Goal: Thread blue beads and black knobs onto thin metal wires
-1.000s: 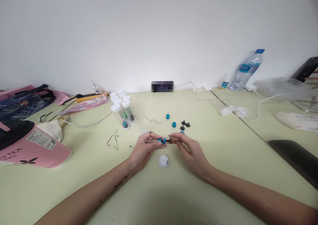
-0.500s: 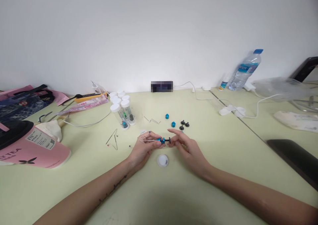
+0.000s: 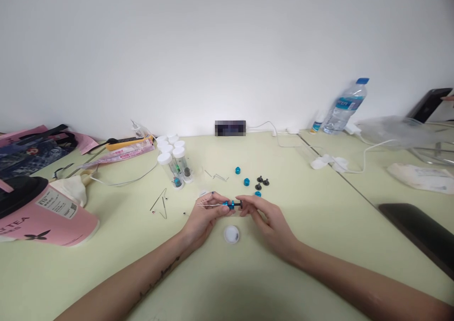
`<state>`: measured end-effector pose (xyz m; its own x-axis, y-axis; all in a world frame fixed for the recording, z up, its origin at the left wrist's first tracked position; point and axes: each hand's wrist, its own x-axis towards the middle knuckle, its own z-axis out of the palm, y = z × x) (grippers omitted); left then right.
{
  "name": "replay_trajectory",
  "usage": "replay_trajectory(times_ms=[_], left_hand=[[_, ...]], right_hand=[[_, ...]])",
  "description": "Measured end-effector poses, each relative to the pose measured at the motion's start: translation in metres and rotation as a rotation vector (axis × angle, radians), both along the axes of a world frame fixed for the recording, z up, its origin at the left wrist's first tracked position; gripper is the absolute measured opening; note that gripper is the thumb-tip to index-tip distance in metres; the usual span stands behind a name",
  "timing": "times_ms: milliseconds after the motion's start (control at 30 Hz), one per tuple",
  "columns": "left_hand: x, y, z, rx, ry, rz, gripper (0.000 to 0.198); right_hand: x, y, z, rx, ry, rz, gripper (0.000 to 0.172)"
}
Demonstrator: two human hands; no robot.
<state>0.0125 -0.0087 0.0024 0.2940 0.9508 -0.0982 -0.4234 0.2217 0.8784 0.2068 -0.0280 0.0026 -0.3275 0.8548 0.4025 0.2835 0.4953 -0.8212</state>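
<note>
**Blue-and-black part [image 3: 232, 204], held at both ends**

1. The part is pinched at its blue end by the fingertips of the left hand [image 3: 205, 217] and at its black end by the thumb and forefinger of the right hand [image 3: 266, 219]. Both grips are closed down to the width of the part. It is kept just above the table [image 3: 220, 283], midway between the hands, presumably so that so small a piece is steadied from both sides.
2. A thin wire [image 3: 205, 203] is seen running leftward from the part across the left fingers. Whether it is gripped or only resting there cannot be told.
3. Just nearer than the fingers, a white cap [image 3: 231, 234] is laid flat, touched by neither hand.
4. Just beyond the right fingers, loose blue pieces [image 3: 246, 181] and black pieces [image 3: 261, 182] are scattered, probably for easy reach.
5. Beyond the left fingers, capped vials [image 3: 173, 165] are grouped. Bent wires [image 3: 161, 205] are left beside that hand.
6. Open room: bare table is found nearer than the wrists. A pink cup [image 3: 53, 217] to the left and a dark slab [image 3: 418, 231] to the right lie well apart.
</note>
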Motion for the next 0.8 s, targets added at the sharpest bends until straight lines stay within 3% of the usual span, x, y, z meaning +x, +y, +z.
replay_trajectory(times_ms=[300,533,800], left_hand=[[-0.0004,-0.0005,-0.0005,-0.006,0.004,0.013,0.022],[0.0001,-0.0008,0.002,0.006,-0.019,0.005,0.017],[0.0005,-0.0018,0.0028,0.014,-0.021,0.017,0.019]], right_hand=[[-0.0005,-0.0004,-0.001,-0.03,0.004,-0.03,0.038],[-0.0007,0.0004,0.0012,0.039,0.003,-0.007,0.036],[-0.0019,0.0013,-0.0025,-0.049,-0.003,-0.023,0.036]])
